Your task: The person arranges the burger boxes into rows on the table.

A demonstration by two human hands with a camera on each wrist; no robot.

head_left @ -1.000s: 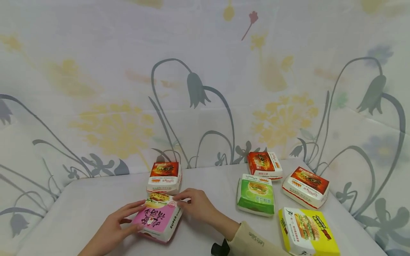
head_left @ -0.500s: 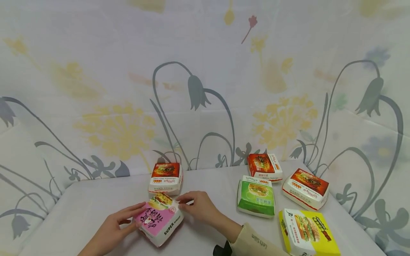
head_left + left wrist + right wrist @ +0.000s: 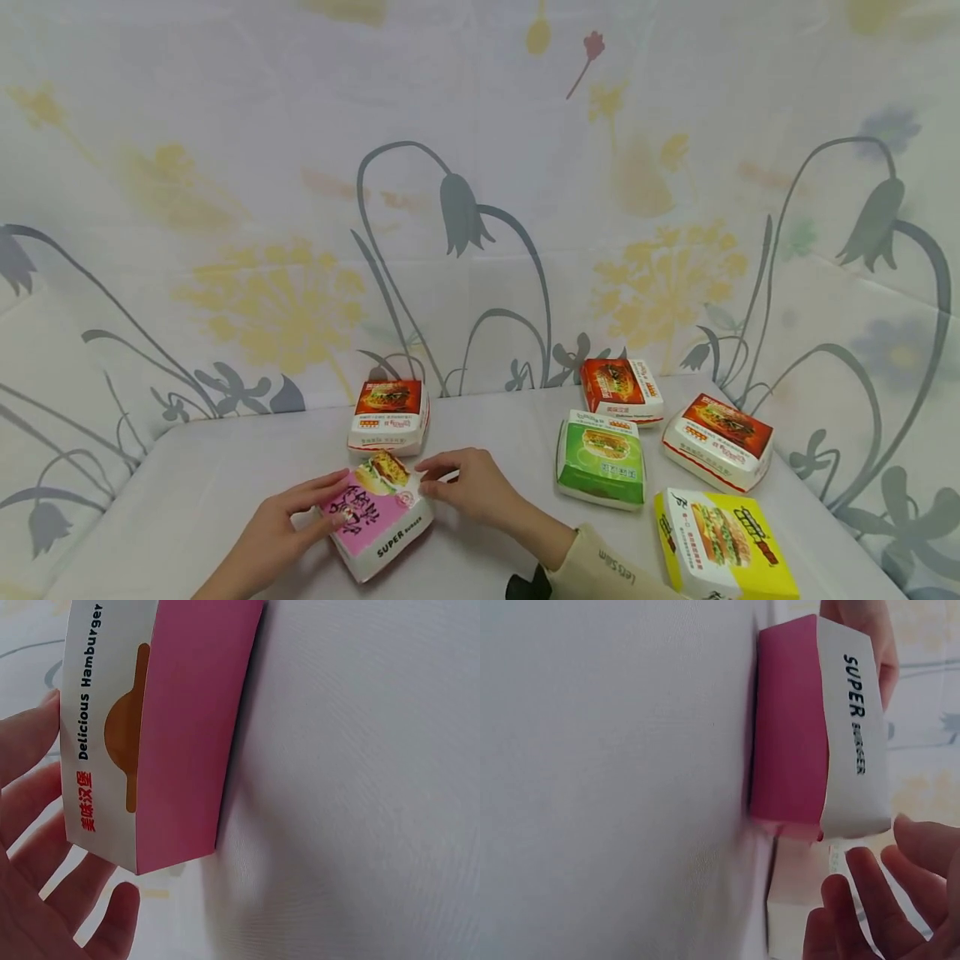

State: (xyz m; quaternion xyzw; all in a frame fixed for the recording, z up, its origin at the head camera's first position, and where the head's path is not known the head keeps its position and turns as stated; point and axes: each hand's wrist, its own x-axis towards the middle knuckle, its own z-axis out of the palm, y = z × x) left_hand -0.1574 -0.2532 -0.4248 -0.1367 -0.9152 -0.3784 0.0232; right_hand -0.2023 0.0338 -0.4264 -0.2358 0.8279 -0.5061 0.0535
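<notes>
A pink and white burger box [image 3: 375,508], printed "SUPER BURGER", lies at an angle on the white-covered table. At its left side is my left hand [image 3: 273,529], its index fingertip and thumb at the edge. The left wrist view shows the left hand's other fingers spread beside the burger box [image 3: 191,735]. My right hand [image 3: 480,492] has its thumb and index fingertips at the far right corner. In the right wrist view, the right hand [image 3: 889,900] has loosely bent fingers by the burger box's [image 3: 791,727] corner.
Directly behind stands a red and white burger box [image 3: 387,417]. To the right are a green box [image 3: 600,458], a red box [image 3: 618,387], another red-topped box [image 3: 717,442] and a yellow box [image 3: 723,542]. A flowered cloth [image 3: 495,108] hangs behind the table.
The pink box has turned counterclockwise on the table, so its printed "SUPER BURGER" side faces more toward the front. Both hands have shifted slightly with it. The other boxes have stayed put.
</notes>
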